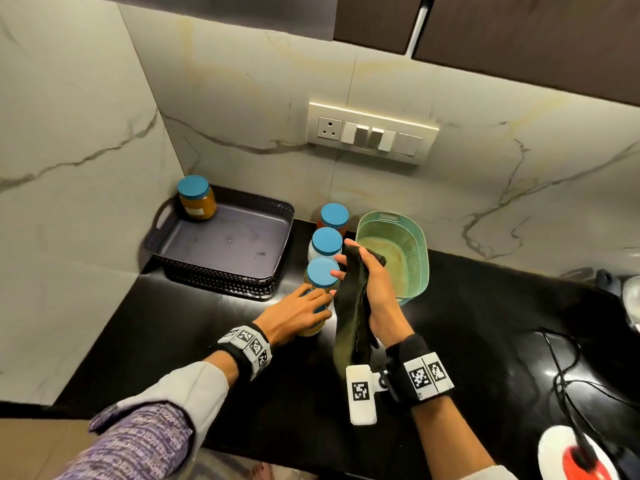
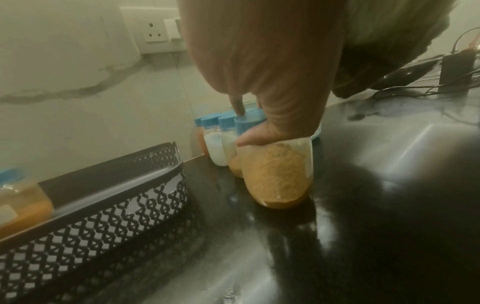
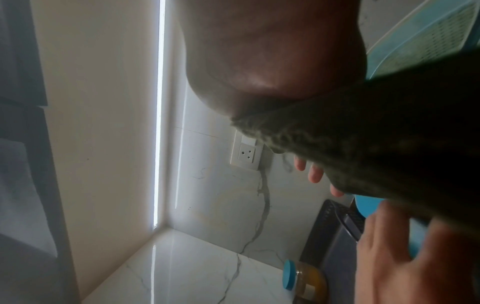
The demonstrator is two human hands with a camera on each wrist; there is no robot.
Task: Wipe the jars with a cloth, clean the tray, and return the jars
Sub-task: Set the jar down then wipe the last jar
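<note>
No legible text, brand or number anywhere. Square black-and-white coded markers sit on the left wristband (image 1: 250, 344), the right wristband (image 1: 426, 374) and the white block (image 1: 361, 393) clipped beside it; patterns only, no characters. Pale label on the jar in the tray (image 1: 198, 199): print too small to read.

A green perforated basket (image 1: 415, 244) stands on the black counter (image 1: 485, 323) below a wall switch panel (image 1: 372, 132).

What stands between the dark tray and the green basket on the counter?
In the head view, a row of blue-lidded jars stands between the dark tray and the green basket.
</note>
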